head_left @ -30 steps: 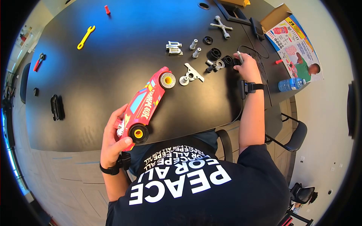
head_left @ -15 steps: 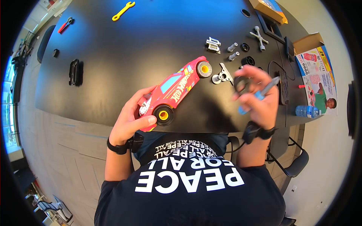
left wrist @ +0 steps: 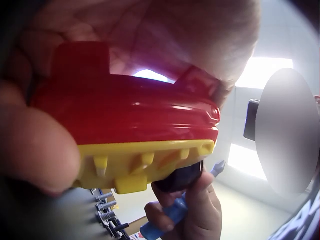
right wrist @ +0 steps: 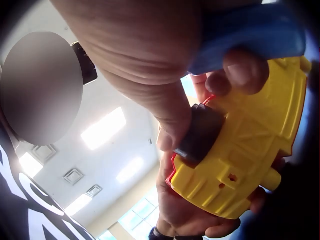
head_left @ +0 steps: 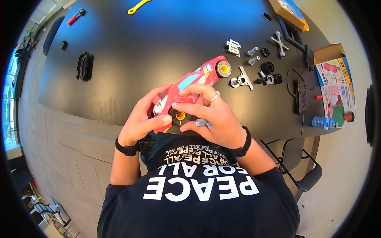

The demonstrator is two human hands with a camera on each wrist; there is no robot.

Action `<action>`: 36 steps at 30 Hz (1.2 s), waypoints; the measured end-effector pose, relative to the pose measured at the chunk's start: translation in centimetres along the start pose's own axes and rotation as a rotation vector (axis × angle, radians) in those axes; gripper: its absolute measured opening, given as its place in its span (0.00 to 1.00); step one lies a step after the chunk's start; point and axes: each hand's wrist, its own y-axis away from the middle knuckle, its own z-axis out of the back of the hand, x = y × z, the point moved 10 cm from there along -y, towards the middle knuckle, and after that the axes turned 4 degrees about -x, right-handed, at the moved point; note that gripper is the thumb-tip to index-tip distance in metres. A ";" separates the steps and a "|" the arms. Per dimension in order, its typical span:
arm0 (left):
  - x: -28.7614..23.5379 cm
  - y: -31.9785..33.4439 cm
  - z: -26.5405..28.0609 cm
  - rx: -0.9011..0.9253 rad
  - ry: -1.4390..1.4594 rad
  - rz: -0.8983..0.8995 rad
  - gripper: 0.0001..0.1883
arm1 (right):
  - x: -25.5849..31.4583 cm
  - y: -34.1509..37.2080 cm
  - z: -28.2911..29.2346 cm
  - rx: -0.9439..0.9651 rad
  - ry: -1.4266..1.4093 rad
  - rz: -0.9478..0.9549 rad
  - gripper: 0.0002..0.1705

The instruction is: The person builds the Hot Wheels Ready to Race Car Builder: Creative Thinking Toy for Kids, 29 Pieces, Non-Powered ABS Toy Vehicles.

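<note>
My left hand (head_left: 139,121) grips the near end of a red toy car (head_left: 186,85), which carries stickers on its side and has a yellow underside (right wrist: 240,155). My right hand (head_left: 220,121) has its fingertips at the black wheel (left wrist: 181,176) on that near end; the thumb presses the tyre in the right wrist view. The same hand also holds a screwdriver with a blue handle (right wrist: 250,37), its metal tip pointing out past the hand in the left wrist view. A second wheel (head_left: 224,69), with a yellow hub, sits at the car's far end.
Right of the car lie a grey bracket (head_left: 242,79), black wheel rings (head_left: 268,66), grey pegs (head_left: 254,60) and a cross-shaped wrench (head_left: 280,44). A water bottle (head_left: 323,123) and an open box (head_left: 337,79) stand at the right edge. Black plastic part (head_left: 83,66) lies left.
My right hand has come from the loose parts on the right, bringing a black round piece and the screwdriver, to the car's near wheel. The left hand keeps its grip on the car.
</note>
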 end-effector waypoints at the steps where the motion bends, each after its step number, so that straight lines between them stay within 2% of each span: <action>1: 0.2 0.1 0.1 0.005 -0.014 0.025 0.47 | -0.6 0.3 -0.2 0.022 -0.021 -0.081 0.32; 2: 0.4 0.1 0.1 0.013 -0.029 0.051 0.47 | -1.3 0.7 -0.3 0.042 -0.040 -0.162 0.33; 6: 0.3 0.2 0.0 -0.009 -0.041 0.068 0.50 | -0.6 0.4 0.0 0.096 0.012 -0.140 0.35; 8: 0.6 0.2 -0.1 0.052 -0.046 0.111 0.57 | -0.1 0.4 -0.4 0.149 0.050 -0.117 0.36; 9: 1.0 0.0 0.0 0.051 -0.046 0.111 0.57 | -0.1 0.5 -0.4 0.149 0.049 -0.116 0.36; 11: 0.0 -0.3 -0.3 0.075 -0.152 -0.070 0.62 | -0.9 0.7 -0.5 0.158 -0.017 -0.200 0.37; 15: -1.0 0.0 -1.2 0.039 -0.206 0.021 0.62 | -1.4 1.0 -0.2 0.136 -0.026 -0.146 0.43; 17: -1.5 -0.1 -1.5 0.024 -0.353 0.026 0.61 | -1.2 1.1 0.2 0.083 -0.022 -0.118 0.36; 21: -2.5 -0.5 -2.1 0.059 -0.524 0.063 0.60 | -1.7 1.3 0.7 0.056 -0.031 -0.132 0.34; 23: -3.0 -0.6 -2.3 0.055 -0.612 -0.016 0.61 | -1.4 1.2 1.2 -0.010 -0.083 -0.022 0.34; 27: -3.3 -0.8 -2.4 0.071 -0.670 0.031 0.59 | -1.9 1.6 1.0 -0.015 -0.083 -0.040 0.34; 29: -2.9 -0.9 -2.4 0.025 -0.638 0.128 0.55 | -2.4 1.6 1.4 -0.094 -0.111 -0.065 0.34; 33: -3.0 -0.9 -2.8 0.013 -0.611 0.124 0.52 | -3.3 2.3 1.2 -0.094 -0.211 -0.159 0.33; 36: -3.7 -1.0 -3.1 -0.015 -0.598 0.042 0.53 | -3.9 2.6 1.2 -0.096 -0.268 -0.196 0.31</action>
